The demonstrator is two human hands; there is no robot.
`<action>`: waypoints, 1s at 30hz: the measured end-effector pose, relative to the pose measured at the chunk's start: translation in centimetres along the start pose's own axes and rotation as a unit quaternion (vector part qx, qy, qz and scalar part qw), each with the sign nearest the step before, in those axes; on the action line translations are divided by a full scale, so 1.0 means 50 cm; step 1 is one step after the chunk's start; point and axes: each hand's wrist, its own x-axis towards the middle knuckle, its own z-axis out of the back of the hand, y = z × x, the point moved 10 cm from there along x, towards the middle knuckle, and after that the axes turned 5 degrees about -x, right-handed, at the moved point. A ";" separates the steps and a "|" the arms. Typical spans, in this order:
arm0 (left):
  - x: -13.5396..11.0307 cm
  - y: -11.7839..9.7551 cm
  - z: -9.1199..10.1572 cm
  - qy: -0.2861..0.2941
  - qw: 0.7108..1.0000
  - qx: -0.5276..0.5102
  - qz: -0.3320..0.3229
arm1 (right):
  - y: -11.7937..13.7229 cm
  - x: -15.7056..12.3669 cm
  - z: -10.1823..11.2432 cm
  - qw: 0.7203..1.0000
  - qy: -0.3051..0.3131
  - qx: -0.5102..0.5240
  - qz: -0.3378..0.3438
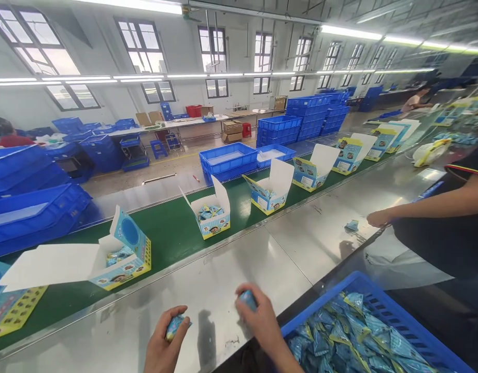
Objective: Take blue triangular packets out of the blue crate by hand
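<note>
My left hand (167, 339) is closed around a small blue foil packet (174, 327), just over the metal table edge (223, 280). To its right, my right hand (258, 316) also grips a blue packet (248, 299), most of it covered by the fingers. Beside my right forearm stands a blue plastic basket (357, 282) heaped with the same blue and yellow packets (351, 331). Ahead, an open printed box (215, 225) with packets inside sits on the green conveyor belt (172, 243). Another open box (122, 264) with packets is at the left.
More open boxes (270, 197) stand along the belt toward the far right. At right, a co-worker's arm (433, 207) reaches over the table near a loose packet (352, 225). Blue crates (227, 155) stand beyond the belt, with more crates (37, 207) at left.
</note>
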 end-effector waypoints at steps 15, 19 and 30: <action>-0.027 -0.031 -0.057 0.056 0.997 -0.017 -0.055 | -0.059 -0.015 -0.003 0.978 0.017 0.192 -0.080; -0.051 -0.059 -0.101 0.100 0.989 -0.035 -0.106 | -0.103 -0.059 -0.068 0.948 0.068 0.264 -0.163; -0.120 -0.046 -0.250 0.357 0.925 0.019 -0.131 | -0.189 -0.140 -0.188 0.847 0.185 0.432 -0.251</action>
